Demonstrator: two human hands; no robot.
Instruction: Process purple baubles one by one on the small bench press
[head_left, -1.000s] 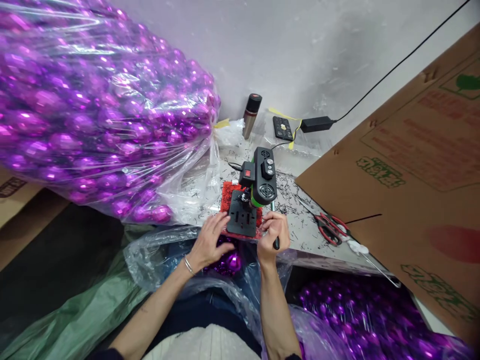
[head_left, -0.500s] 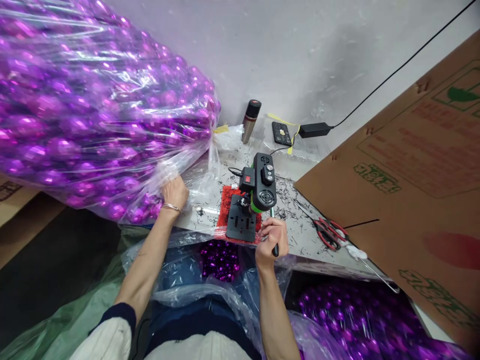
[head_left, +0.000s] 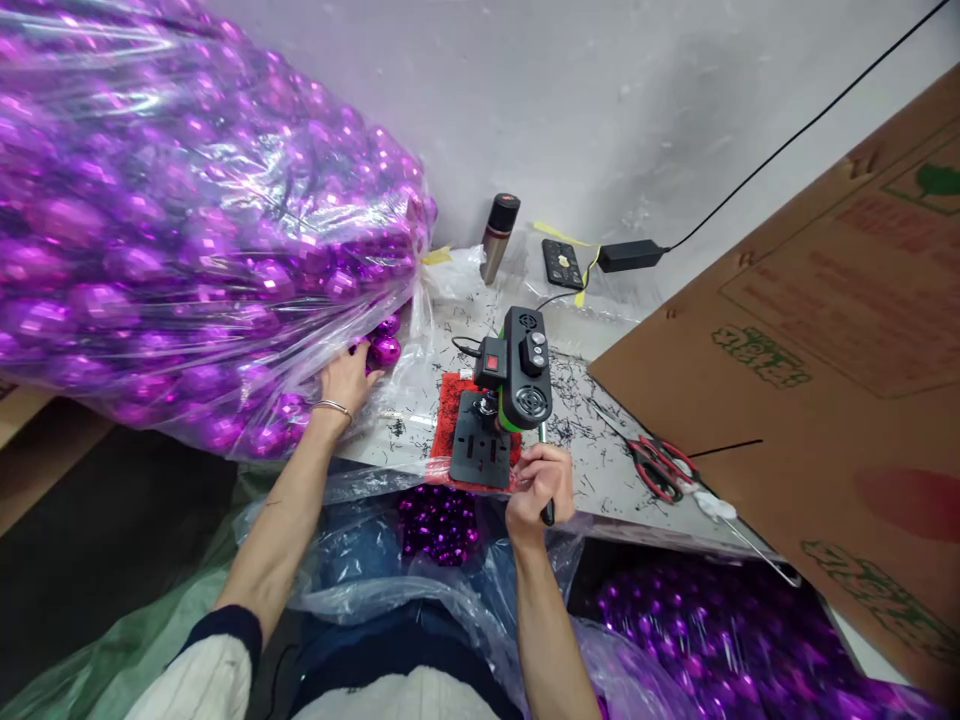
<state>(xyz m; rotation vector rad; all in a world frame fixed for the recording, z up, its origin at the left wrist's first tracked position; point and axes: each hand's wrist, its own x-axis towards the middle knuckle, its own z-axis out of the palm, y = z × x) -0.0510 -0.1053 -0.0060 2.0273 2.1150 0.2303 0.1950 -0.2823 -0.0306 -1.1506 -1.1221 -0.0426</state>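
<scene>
My left hand point(head_left: 346, 385) reaches into the mouth of a large clear plastic bag point(head_left: 225, 235) full of shiny purple baubles. Its thumb and forefinger are spread beside a few purple baubles point(head_left: 385, 350) at the opening; the other fingers are partly hidden. My right hand point(head_left: 540, 488) is closed round the black-ended metal lever point(head_left: 548, 513) at the side of a small black bench machine point(head_left: 528, 368). The machine has a red switch and a slotted base plate point(head_left: 481, 450), and stands on a red cloth point(head_left: 445, 425).
Black scraps litter the white table point(head_left: 592, 470). Red-handled scissors point(head_left: 657, 468) lie beside a big cardboard box point(head_left: 810, 350) on the right. Behind stand a flask point(head_left: 499, 240), a phone point(head_left: 562, 263) and a power adapter point(head_left: 631, 256). More purple baubles point(head_left: 439, 525) lie in plastic over my lap.
My left hand has shifted slightly up, its fingers have spread, and purple baubles now show at the bag's mouth. My right hand stays on the lever.
</scene>
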